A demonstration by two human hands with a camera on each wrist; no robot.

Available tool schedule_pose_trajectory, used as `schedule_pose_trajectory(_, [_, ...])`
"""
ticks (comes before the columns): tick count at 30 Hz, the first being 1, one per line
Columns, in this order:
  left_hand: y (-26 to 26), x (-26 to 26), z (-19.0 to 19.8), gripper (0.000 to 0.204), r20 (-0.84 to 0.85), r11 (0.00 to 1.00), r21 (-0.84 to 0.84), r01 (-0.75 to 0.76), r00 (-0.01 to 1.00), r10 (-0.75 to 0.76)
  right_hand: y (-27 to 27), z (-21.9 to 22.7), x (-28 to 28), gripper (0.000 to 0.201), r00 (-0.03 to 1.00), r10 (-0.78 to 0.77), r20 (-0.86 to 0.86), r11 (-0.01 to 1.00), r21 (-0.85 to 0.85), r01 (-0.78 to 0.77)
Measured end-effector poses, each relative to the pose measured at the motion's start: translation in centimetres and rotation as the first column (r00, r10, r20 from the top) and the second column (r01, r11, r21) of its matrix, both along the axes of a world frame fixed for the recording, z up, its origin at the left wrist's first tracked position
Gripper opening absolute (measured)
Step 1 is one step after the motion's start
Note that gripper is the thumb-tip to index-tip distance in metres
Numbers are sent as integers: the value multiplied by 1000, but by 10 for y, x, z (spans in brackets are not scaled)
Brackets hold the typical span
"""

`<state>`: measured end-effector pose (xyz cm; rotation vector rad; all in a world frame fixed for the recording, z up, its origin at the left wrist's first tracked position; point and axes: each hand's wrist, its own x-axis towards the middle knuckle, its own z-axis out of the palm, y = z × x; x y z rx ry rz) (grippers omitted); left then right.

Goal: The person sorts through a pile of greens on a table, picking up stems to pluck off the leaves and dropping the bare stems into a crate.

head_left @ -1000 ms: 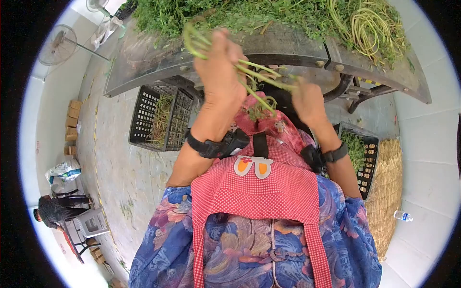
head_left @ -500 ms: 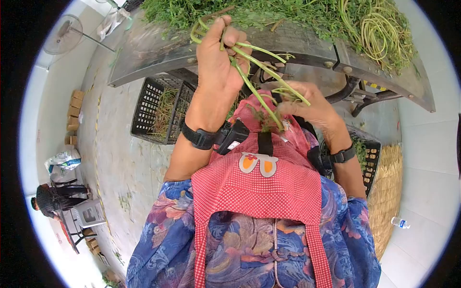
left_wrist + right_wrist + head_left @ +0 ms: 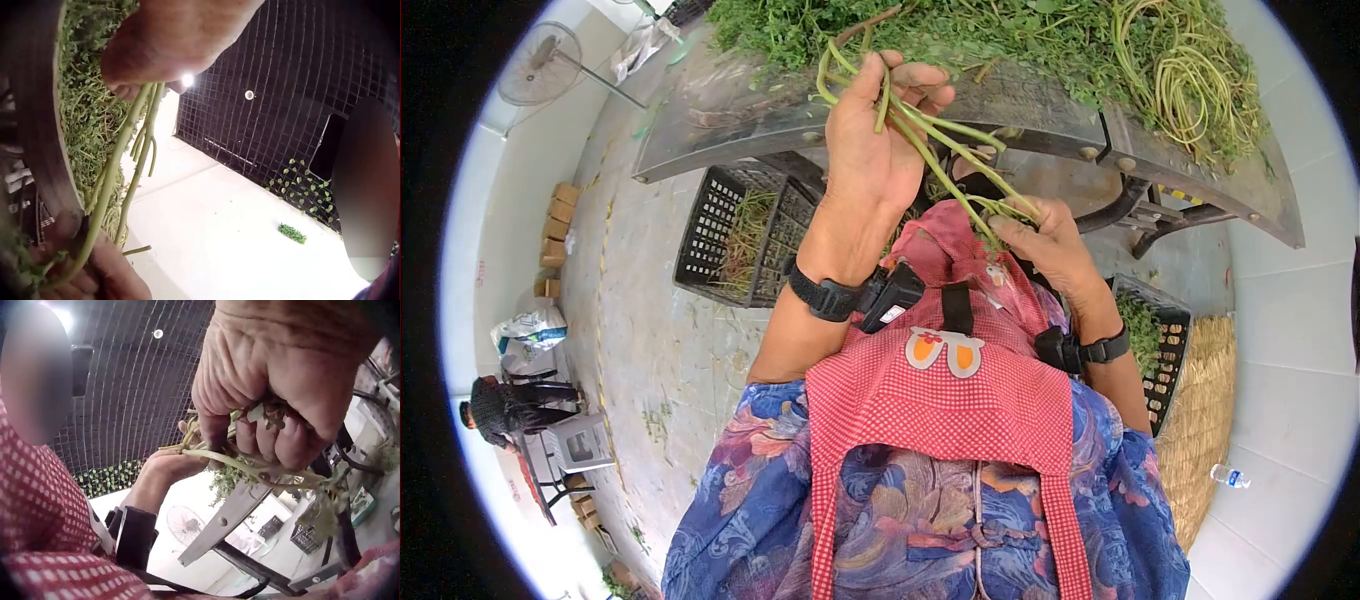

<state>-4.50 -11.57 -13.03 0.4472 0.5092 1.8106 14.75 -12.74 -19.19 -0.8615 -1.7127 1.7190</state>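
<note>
Green stems [image 3: 940,150], long and bare, stretch between our two hands above our lap, just in front of the near edge of the table [image 3: 730,110]. Our left hand [image 3: 880,140] is raised, its fingers curled round the upper ends of the stems, while our right hand [image 3: 1050,240] sits lower and to the right, clamped on the leafy lower ends; the two hands are apart, joined only by the bunch. Seen from the right wrist, our fingers [image 3: 250,434] are folded tightly over stalks and small leaves. Across the far side of the table lies a heap of leafy greens [image 3: 960,30], with a pile of stripped stalks [image 3: 1190,80] to the right. Below the table on the left stands a black crate [image 3: 735,235] with cuttings inside, and another crate of greens [image 3: 1155,330] sits on the right beside a woven mat [image 3: 1205,420]. A floor fan [image 3: 540,65] stands at far left.
</note>
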Motion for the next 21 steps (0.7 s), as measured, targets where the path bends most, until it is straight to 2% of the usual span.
schedule_pose_trajectory(1, [-1, 1, 2, 23, 2, 1000, -1, 1, 1000, -1, 0, -4, 0, 25, 1000, -1, 2, 1000, -1, 1])
schedule_pose_trajectory(3, [-5, 4, 9, 22, 35, 995, -102, 0, 999, 4, 0, -11, 0, 21, 997, -79, -1, 985, 152, 79])
schedule_pose_trajectory(4, [-4, -2, 3, 22, 35, 994, -109, 4, 999, 0, 1, -10, 0, 21, 997, -83, 0, 986, 145, 82])
schedule_pose_trajectory(6, [1, -17, -12, 19, 90, 951, 159, 265, 955, -281, 6, -3, 2, 18, 944, -182, 276, 849, 529, 9])
schedule_pose_trajectory(7, [-1, -14, -6, 18, 88, 969, 106, 223, 969, -233, 7, -2, 0, 16, 947, -219, 237, 768, 640, 17])
schedule_pose_trajectory(8, [-2, -14, -5, 18, 94, 969, 93, 228, 967, -237, 9, -3, 2, 16, 945, -221, 243, 777, 630, 20])
schedule_pose_trajectory(10, [-2, -23, -4, 17, 58, 956, 183, 230, 968, -244, 13, -4, 4, 14, 939, -268, 217, 670, 742, 19])
schedule_pose_trajectory(12, [-3, -29, -2, 16, 20, 949, 190, 252, 965, -261, 13, -4, 6, 13, 918, -277, 285, 709, 705, -5])
schedule_pose_trajectory(15, [-1, -30, -1, 16, 35, 931, 231, 284, 953, -300, 16, -5, 4, 16, 887, -350, 302, 648, 761, -3])
schedule_pose_trajectory(17, [-2, -28, -4, 15, -3, 956, 185, 227, 973, -230, 23, -20, 5, 22, 731, -570, 375, 615, 785, 77])
schedule_pose_trajectory(18, [-3, -31, -2, 15, -2, 956, 187, 228, 973, -231, 33, -35, 17, 22, 730, -571, 375, 613, 786, 76])
schedule_pose_trajectory(19, [-4, -38, 3, 15, 23, 950, 226, 218, 973, -229, 49, -53, 38, 21, 769, -574, 281, 758, 538, 370])
schedule_pose_trajectory(20, [-5, -46, 7, 16, 50, 943, 262, 205, 973, -225, 52, -48, 41, 22, 776, -602, 185, 797, 183, 575])
schedule_pose_trajectory(21, [-4, -54, 9, 17, 29, 913, 317, 255, 960, -278, 45, -40, 55, 26, 822, -551, 143, 807, -161, 568])
